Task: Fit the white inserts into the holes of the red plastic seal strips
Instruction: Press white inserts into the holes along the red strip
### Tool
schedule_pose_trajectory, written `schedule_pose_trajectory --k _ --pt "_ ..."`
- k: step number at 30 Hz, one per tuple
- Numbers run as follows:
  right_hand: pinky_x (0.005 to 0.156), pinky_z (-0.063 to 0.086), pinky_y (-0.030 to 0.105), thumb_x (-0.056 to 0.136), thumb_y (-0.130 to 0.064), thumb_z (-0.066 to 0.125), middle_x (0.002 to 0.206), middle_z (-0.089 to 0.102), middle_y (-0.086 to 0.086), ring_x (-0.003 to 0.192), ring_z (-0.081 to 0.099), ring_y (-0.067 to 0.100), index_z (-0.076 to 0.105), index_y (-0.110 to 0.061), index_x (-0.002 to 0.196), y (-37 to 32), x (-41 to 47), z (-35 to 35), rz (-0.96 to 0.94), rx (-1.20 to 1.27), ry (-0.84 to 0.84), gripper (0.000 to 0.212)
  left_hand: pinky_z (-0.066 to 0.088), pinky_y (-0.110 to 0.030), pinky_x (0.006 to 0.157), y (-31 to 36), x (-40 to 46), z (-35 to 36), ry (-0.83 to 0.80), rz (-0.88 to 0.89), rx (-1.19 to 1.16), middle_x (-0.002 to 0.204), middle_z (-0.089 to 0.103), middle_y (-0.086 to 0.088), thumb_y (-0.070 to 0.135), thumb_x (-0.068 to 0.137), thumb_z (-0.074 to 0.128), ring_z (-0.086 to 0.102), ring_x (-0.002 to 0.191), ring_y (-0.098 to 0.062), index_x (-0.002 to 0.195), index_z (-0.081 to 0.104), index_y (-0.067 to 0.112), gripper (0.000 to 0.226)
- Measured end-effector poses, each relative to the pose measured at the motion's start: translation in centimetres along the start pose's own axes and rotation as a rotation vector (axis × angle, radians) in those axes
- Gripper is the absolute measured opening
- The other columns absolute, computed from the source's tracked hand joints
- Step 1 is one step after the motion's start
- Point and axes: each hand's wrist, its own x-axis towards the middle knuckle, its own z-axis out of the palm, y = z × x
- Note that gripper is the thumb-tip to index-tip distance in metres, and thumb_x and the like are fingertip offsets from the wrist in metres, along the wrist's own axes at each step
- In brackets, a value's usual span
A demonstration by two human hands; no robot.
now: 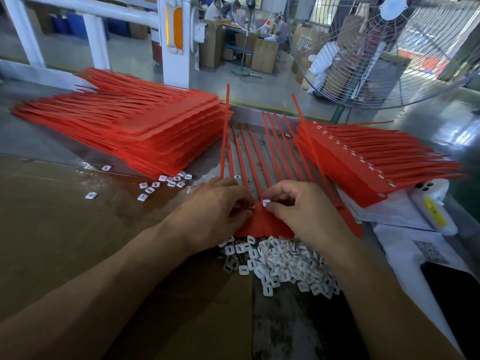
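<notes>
Your right hand (298,203) pinches a white insert (266,203) over the red seal strip (262,222) lying mid-table, left hand (215,203) curled, pinning its head: square the insert to the hole, then press flat.

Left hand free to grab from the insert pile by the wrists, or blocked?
Probably yes. The pile of white inserts lies uncovered just under the left hand, nothing between them. But that hand seems to be pinching something at the red strip sheet, so it must let go first.
</notes>
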Motion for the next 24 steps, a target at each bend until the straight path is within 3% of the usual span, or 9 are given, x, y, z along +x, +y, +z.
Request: schedule_pose_trajectory --k 9,24 --pt "0.082 0.052 0.008 0.095 -0.025 0.074 0.102 0.073 -0.021 0.095 0.065 -0.009 0.077 -0.032 0.112 -0.08 -0.17 0.21 -0.089 -0.165 0.022 0.019 0.041 -0.032 0.1 0.01 -0.03 -0.18 -0.016 -0.002 -0.002 0.116 0.058 0.015 0.041 0.097 0.059 0.048 0.112 -0.008 0.121 0.065 0.036 0.025" --pt "0.09 0.053 0.024 0.102 -0.027 0.064 0.106 0.061 -0.014 0.101 0.06 0.002 0.076 -0.027 0.119 -0.16 0.14 0.48 -0.103 -0.255 -0.041 0.021 0.041 -0.034 0.102 0.11 -0.1 -0.18 -0.018 -0.009 0.004 0.118 0.058 0.015 0.041 0.097 0.059 0.047 0.112 -0.006 0.122 0.066 0.035 0.027"
